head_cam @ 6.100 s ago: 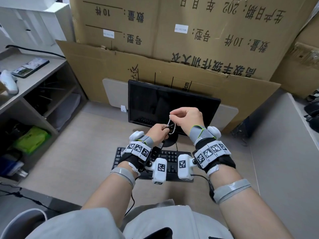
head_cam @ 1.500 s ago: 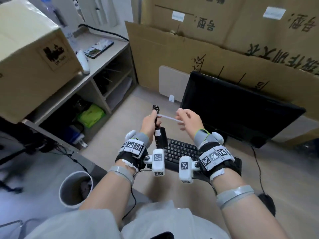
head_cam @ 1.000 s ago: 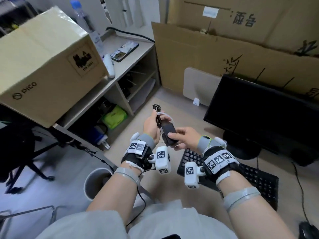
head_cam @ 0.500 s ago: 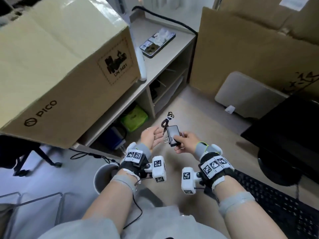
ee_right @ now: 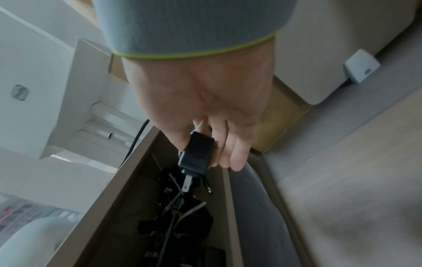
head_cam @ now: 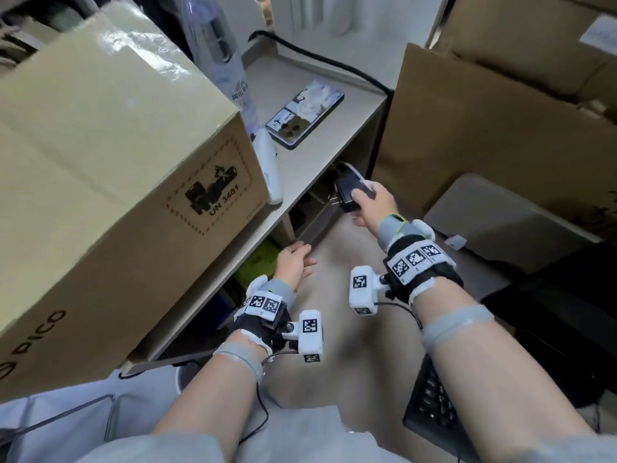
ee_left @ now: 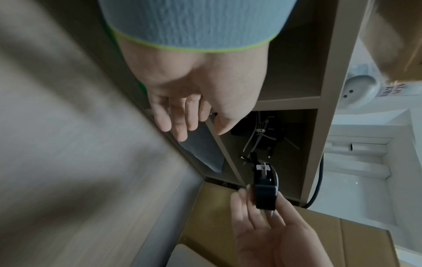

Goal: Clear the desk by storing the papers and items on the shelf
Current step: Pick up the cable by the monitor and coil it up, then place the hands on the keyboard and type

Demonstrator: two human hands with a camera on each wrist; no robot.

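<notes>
My right hand pinches a black power adapter between thumb and fingers, its prongs toward the shelf. In the right wrist view the adapter hangs at the mouth of an upper compartment that holds several black adapters tied with white zip ties. The left wrist view shows the same adapter in front of that compartment. My left hand hangs lower by the shelf's front edge, fingers relaxed and holding nothing.
A large PICO cardboard box fills the shelf top, beside a water bottle, a white device and a phone. Brown cardboard stands right of the shelf. A keyboard and monitor lie at right.
My right hand has carried the adapter up and forward to the shelf opening. The left hand has dropped away from it and hangs lower. The view has swung left.
</notes>
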